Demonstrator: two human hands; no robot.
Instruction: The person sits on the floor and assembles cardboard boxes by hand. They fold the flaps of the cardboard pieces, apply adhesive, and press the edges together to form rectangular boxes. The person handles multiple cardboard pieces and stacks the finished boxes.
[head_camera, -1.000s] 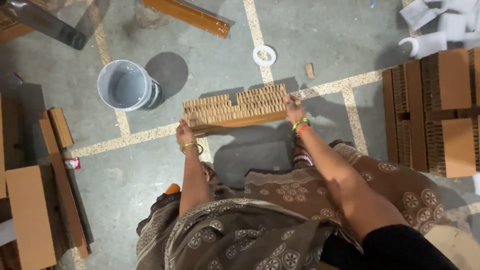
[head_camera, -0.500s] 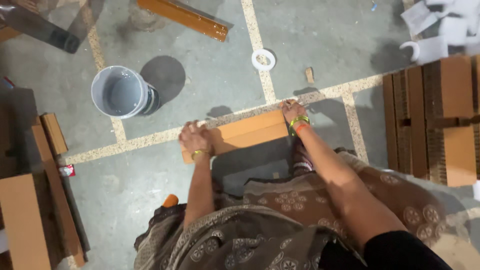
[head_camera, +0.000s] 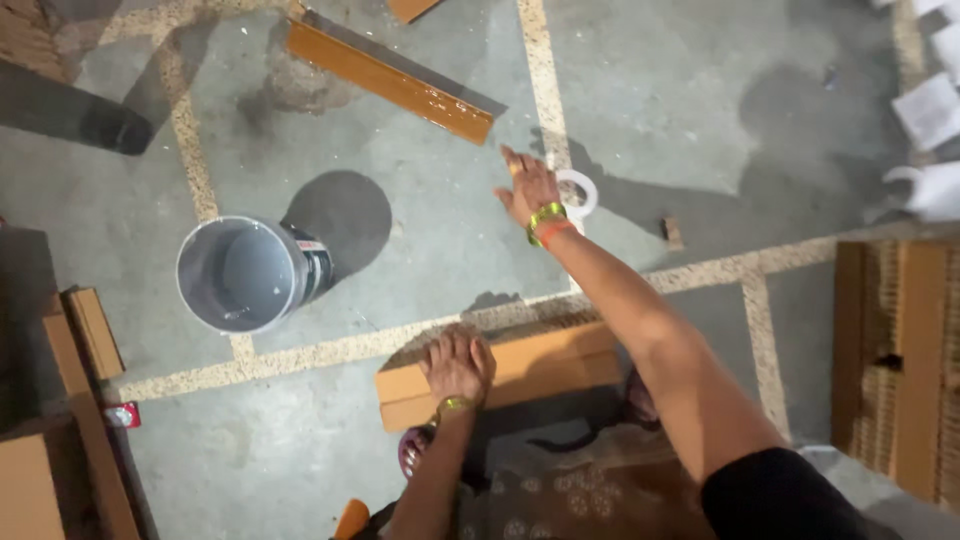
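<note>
Grey concrete floor (head_camera: 420, 260) with pale inlaid strips, workshop clutter around. Landmark: flat brown cardboard block (head_camera: 520, 372), lying on the floor just in front of the person's knees. Left hand (head_camera: 457, 365) rests palm-down on top of the block near its left end, fingers close together, pressing rather than pinching. Right hand (head_camera: 528, 185) is stretched well beyond the block, fingers spread, empty, hovering just beside a white tape roll (head_camera: 578, 190) on the floor; touching or not, cannot tell. Grey bucket (head_camera: 245, 273) stands up-left of the block, apart from it. Long brown strip (head_camera: 390, 80) lies far beyond the block. Honeycomb cardboard stack (head_camera: 900, 360) sits to the block's right. Progress, judged: block looks folded shut and held down; tape not picked up yet, so any binding is not yet done.
</note>
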